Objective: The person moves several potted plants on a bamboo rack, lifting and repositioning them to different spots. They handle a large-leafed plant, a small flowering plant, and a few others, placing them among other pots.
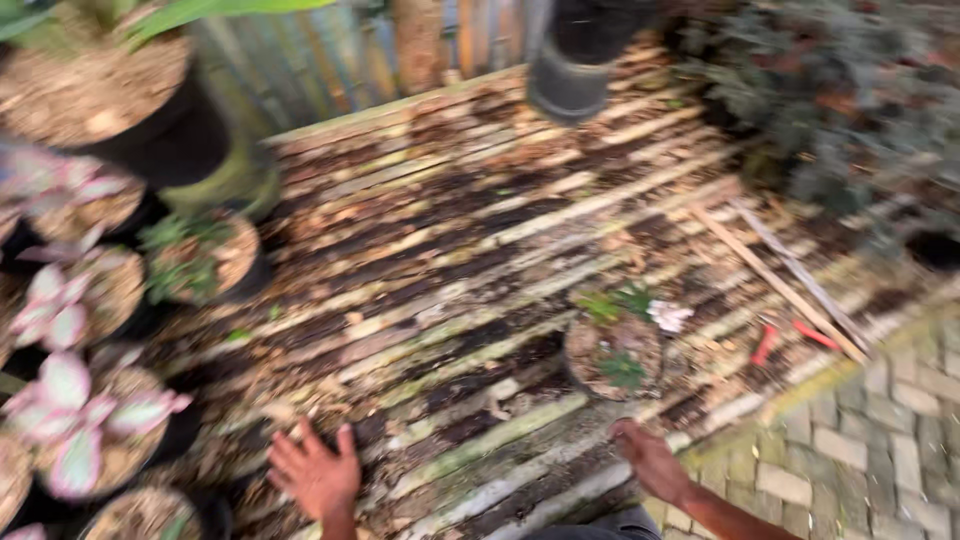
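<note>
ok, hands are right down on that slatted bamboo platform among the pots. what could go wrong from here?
1. The right hand sits just below the small pot; a careless move could tip it and spill soil.
2. The left hand is spread on the bamboo slats, which look damp and mossy, so a slip or splinter seems possible.
3. The red-handled tool lies loose nearby, perhaps a snag.
</note>
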